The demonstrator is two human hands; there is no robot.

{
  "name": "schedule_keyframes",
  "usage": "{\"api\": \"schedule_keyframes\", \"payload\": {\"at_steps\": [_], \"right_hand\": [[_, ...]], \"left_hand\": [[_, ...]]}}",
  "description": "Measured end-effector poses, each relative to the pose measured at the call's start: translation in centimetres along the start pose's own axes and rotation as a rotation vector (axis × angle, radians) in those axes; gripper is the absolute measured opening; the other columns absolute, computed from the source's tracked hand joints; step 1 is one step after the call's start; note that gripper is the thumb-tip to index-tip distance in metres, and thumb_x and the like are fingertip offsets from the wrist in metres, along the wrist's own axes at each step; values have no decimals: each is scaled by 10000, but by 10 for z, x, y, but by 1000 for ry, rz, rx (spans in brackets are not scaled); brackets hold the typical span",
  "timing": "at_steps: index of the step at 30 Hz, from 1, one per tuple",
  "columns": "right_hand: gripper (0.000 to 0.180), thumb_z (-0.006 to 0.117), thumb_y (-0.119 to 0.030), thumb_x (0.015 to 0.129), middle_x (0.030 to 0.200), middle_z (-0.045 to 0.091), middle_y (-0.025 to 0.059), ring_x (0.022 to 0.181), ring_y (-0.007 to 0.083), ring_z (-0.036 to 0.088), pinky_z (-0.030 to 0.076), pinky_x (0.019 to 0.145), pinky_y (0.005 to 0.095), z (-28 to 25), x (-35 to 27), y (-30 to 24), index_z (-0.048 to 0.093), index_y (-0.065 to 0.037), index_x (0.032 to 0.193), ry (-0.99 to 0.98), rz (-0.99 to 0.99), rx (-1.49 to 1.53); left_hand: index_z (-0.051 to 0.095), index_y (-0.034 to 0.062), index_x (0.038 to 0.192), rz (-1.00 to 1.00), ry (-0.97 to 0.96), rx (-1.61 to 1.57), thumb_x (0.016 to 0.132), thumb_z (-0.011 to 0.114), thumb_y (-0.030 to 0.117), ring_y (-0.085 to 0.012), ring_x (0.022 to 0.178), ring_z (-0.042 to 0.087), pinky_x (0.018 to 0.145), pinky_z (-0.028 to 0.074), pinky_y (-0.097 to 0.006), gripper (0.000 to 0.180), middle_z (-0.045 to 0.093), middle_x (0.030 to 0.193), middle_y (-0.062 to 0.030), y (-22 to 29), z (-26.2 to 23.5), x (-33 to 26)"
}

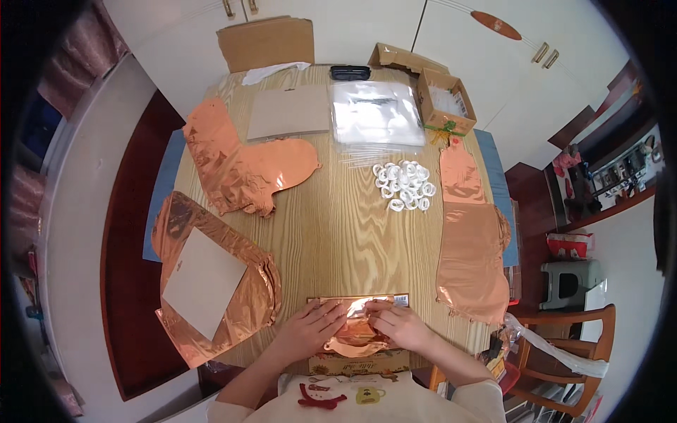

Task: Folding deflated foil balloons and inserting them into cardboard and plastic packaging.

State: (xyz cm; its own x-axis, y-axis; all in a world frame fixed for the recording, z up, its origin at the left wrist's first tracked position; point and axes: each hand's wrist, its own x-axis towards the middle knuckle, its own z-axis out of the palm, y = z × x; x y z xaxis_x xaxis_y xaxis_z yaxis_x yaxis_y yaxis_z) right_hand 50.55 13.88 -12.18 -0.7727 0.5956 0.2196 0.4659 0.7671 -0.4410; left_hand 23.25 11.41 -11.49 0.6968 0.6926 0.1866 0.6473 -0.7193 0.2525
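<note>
1. Pale wooden table (338, 233) with strong grain fills the room's middle, white cupboard doors beyond its far edge.
2. At the near edge, both hands press a folded, shiny rose-gold foil balloon (356, 331) onto a printed cardboard backing card (360, 363).
3. The left hand (310, 331) lies flat, fingers spread over the foil's left part, gripping nothing.
4. The right hand (395, 326) curls its fingertips onto the foil's right part, pinching a fold.
5. The foil sits between and under both hands, touching each.
6. Folding neatly seems to call for smoothing outward from the centre, keeping edges inside the card.
7. Farther off: a heap of small white plastic rings (404, 185), clear plastic sleeves (375, 113), and more foil balloons left and right.
</note>
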Motion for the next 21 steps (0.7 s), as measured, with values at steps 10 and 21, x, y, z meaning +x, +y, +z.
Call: {"api": "schedule_keyframes", "payload": {"at_steps": [10,21], "right_hand": [[323,624,-58,757,1082,623,109,1180,267,602,538,936,360,-5,-4,3,611,-44,1080,-24,7,91],[655,569,-311,917,1474,410,232,1421,328,332,213,1180,456,-4,35,-24,394,77,1415,-155,255,-44]], "left_hand": [[610,62,1258,-9,-25,-87,763,646,128,-248,1294,522,1122,374,-433,500,604,1310,-87,4,8,-6],[586,37,1283,-16,-91,-80,690,687,140,-272,1329,480,1152,326,-456,611,561,1365,-109,7,4,-5]]}}
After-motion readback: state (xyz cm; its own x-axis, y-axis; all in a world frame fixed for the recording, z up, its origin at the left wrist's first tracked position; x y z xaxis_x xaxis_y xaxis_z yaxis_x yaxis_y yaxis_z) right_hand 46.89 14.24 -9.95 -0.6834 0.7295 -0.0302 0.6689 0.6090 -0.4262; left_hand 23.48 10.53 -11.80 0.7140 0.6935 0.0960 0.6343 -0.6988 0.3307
